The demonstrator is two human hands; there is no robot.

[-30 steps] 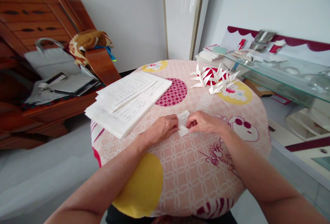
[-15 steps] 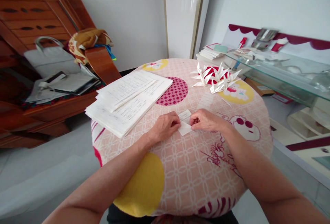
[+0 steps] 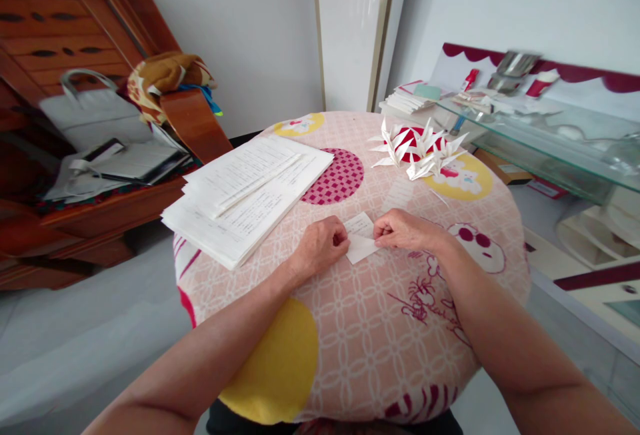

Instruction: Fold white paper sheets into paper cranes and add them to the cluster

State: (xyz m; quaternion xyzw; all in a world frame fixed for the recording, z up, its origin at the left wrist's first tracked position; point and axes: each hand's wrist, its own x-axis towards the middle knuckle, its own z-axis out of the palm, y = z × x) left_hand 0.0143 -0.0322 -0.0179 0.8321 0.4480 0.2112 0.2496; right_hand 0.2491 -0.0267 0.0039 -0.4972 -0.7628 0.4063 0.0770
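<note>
A small folded sheet of paper (image 3: 361,248) lies on the round table's patterned cloth, printed lines showing on its far part and a blank flap nearest me. My left hand (image 3: 324,243) is closed, its fingertips pinching the paper's left edge. On the opposite side, my right hand (image 3: 403,229) pinches the right corner between thumb and finger. Beyond my right hand, several folded white paper cranes (image 3: 425,158) stand in a cluster near the table's far right edge.
A stack of written paper sheets (image 3: 240,201) covers the table's left side. To the right stands a glass-topped shelf (image 3: 560,135) with cups and papers. A wooden bench (image 3: 100,208) at left carries a grey bag (image 3: 95,115) and cloth.
My right hand has shifted slightly right along the paper's edge, showing more of the flap. My left hand stays at the left edge. The view has moved a little.
</note>
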